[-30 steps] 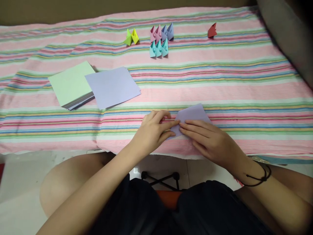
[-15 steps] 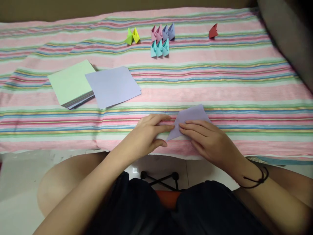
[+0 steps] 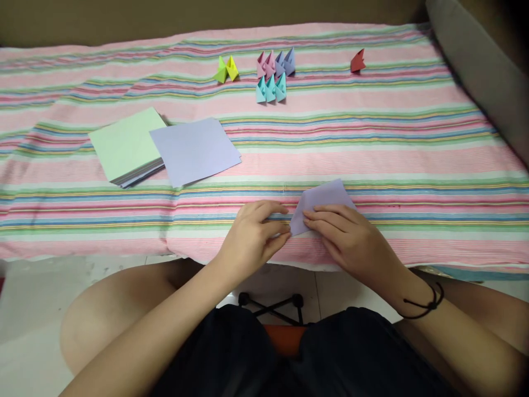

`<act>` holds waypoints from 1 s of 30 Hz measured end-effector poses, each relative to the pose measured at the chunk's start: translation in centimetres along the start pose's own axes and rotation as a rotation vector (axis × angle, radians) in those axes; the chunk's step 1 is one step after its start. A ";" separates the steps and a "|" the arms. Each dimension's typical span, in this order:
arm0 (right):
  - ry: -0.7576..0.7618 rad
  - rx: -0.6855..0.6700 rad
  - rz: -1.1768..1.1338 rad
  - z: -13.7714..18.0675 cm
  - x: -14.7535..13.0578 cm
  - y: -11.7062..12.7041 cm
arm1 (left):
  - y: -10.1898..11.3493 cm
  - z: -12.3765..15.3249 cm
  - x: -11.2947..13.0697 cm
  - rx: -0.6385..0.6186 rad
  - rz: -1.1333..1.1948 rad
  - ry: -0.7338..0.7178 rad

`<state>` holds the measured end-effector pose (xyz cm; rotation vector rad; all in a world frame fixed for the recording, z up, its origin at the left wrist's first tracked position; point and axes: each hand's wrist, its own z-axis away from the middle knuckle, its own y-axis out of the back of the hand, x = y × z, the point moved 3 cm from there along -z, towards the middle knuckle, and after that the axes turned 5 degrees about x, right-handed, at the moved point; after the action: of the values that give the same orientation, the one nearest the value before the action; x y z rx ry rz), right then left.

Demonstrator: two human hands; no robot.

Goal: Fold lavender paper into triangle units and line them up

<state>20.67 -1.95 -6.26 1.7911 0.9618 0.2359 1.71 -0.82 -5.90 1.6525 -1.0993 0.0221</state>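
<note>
- Folded lilac paper sheet (image 3: 326,194): on pink multi-striped cloth (image 3: 392,160), near its front edge.
- Left hand (image 3: 253,234): grip pinching the sheet's left corner between thumb and forefinger.
- Right hand (image 3: 354,237): grip flat, fingers together on the sheet.
- Three turquoise folded-paper pieces (image 3: 270,92): in a row, farther back.

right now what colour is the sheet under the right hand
Light purple; the sheet shows best in the head view.
</note>
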 end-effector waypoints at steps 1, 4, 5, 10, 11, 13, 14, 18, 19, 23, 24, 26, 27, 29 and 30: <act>-0.005 -0.003 -0.001 0.0 0.0 0.0 | -0.1 0.1 0.1 0.006 -0.016 -0.013; -0.020 -0.019 0.006 0.2 -0.2 -0.2 | 0.0 0.3 0.4 -0.015 -0.072 -0.058; -0.025 -0.024 0.012 0.2 -0.2 -0.3 | 0.0 0.3 0.5 -0.026 -0.092 -0.073; -0.036 -0.036 0.039 0.3 -0.7 -0.6 | 0.5 0.8 1.0 -0.053 -0.177 -0.148; -0.033 -0.038 0.044 0.3 -0.8 -0.7 | 0.7 0.9 1.1 -0.058 -0.191 -0.163; -0.030 -0.039 0.053 0.3 -0.8 -0.7 | 1.0 1.1 1.2 -0.070 -0.204 -0.187; -0.029 -0.042 0.056 0.3 -0.8 -0.8 | 1.1 1.2 1.2 -0.071 -0.195 -0.187; -0.016 -0.034 0.064 0.3 -0.9 -0.7 | 1.4 1.4 0.9 -0.030 -0.077 -0.069; -0.015 -0.033 0.068 0.3 -1.0 -0.7 | 1.3 1.4 0.7 -0.014 -0.045 -0.028; -0.020 -0.045 0.088 0.6 -1.1 -0.7 | 0.3 1.2 0.4 0.029 0.009 0.078; -0.018 -0.048 0.091 0.6 -1.2 -0.8 | 0.0 1.2 0.3 0.035 0.006 0.090; -0.012 -0.045 0.095 0.7 -1.2 -0.8 | -0.3 1.0 0.3 0.044 -0.008 0.105; -0.011 -0.041 0.096 0.8 -1.2 -0.8 | -0.4 1.0 0.2 0.046 -0.017 0.108; -0.012 -0.039 0.099 0.8 -1.1 -0.9 | -0.5 0.9 0.3 0.037 -0.047 0.105; -0.013 -0.041 0.101 0.8 -1.1 -0.9 | -0.5 1.0 0.3 0.032 -0.071 0.095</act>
<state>19.92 -3.16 -7.05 1.8033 0.8528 0.3051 1.76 -1.78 -6.51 1.7004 -0.9723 0.0715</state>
